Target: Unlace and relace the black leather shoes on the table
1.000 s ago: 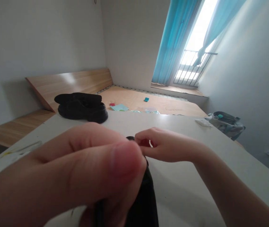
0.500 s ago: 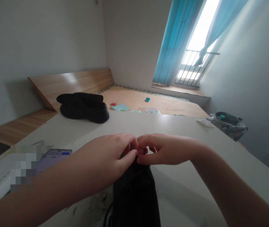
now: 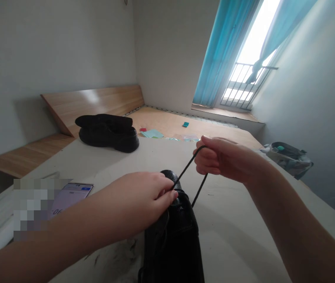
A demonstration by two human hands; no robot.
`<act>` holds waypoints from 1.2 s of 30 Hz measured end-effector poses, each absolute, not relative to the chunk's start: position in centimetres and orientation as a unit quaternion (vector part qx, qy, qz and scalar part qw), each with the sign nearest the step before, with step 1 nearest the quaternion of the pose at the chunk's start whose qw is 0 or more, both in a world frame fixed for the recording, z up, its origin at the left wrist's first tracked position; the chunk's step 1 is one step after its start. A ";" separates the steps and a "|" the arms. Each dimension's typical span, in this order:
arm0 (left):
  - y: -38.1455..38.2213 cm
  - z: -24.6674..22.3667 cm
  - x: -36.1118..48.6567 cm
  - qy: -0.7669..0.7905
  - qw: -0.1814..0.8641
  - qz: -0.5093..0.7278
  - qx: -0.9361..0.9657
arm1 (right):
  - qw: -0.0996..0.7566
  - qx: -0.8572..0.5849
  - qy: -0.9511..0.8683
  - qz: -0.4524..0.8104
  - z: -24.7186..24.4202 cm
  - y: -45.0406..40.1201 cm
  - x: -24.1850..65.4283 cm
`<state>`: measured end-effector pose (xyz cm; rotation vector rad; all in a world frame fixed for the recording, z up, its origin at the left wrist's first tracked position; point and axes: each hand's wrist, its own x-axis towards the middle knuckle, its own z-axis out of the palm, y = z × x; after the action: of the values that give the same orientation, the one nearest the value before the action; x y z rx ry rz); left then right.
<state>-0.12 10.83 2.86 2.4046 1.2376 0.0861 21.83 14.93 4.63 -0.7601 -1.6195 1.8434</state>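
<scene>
1. Head view: clock face centred on the black leather lace-up shoe (image 3: 182, 230), 12 pointing away from the wearer. Shoe stands on the white tabletop (image 3: 232, 232), rounded toe at 12, near end running out of frame at 6. That lie seems to put the lacing within reach of both hands.
2. Right hand (image 3: 218, 157), at 1 o'clock, raised off the shoe. Fingers curled into a loose fist around the thin black cord lace (image 3: 187, 164). One strand slants down to the left hand, another drops to the shoe's right flank. Both look straight; height probably held to keep slack out.
3. Left hand (image 3: 155, 192), at 11, low over the lacing, palm down. Thumb and forefinger close together where the strand arrives; cannot tell whether they pinch it or press the shoe. Likely steadying.
4. Purple-screened phone (image 3: 73, 196), at 10, partly behind the left forearm.
5. Black footwear (image 3: 108, 135), between 10 and 11, at the tabletop's far edge, well apart from both hands; one shoe or two, unclear. Probably parked there for elbow room.
</scene>
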 end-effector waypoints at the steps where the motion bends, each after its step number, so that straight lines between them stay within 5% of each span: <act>1: 10.8 2.9 -0.1 0.448 0.223 0.032 0.865 | 0.287 -0.299 -0.636 0.651 4.7 14.6 21.7; 7: 10.9 2.9 0.0 0.473 0.228 0.020 0.851 | 0.247 -0.471 -0.842 0.091 5.3 13.0 20.6; 9: 11.1 2.9 0.0 0.464 0.232 0.031 0.854 | 0.246 -0.473 -0.845 0.030 5.6 12.7 20.6; 13: 11.5 3.3 -0.2 0.423 0.285 0.153 0.846 | 0.248 -0.392 -0.859 0.218 6.6 12.0 20.7; 16: 11.5 4.0 -0.3 0.403 0.326 0.330 0.789 | 0.169 -0.282 -0.832 0.446 7.3 11.5 20.9; 19: 11.0 4.7 -0.5 0.389 0.374 0.444 0.715 | 0.107 -0.271 -0.799 0.526 7.0 12.0 21.0; 24: 9.9 5.6 -0.8 0.416 0.430 0.435 0.673 | 0.074 -0.377 -0.845 0.371 4.5 13.1 19.9; 29: 10.0 5.7 -0.9 0.448 0.412 0.353 0.711 | 0.066 -0.333 -0.897 0.285 3.5 12.0 18.6; 36: 10.4 5.1 -0.7 0.436 0.377 0.290 0.764 | 0.172 -0.248 -0.776 0.554 5.3 12.2 19.4</act>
<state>-0.68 10.41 5.09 1.9541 1.1138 0.7426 19.39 12.15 5.29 -0.7029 -2.2026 1.5726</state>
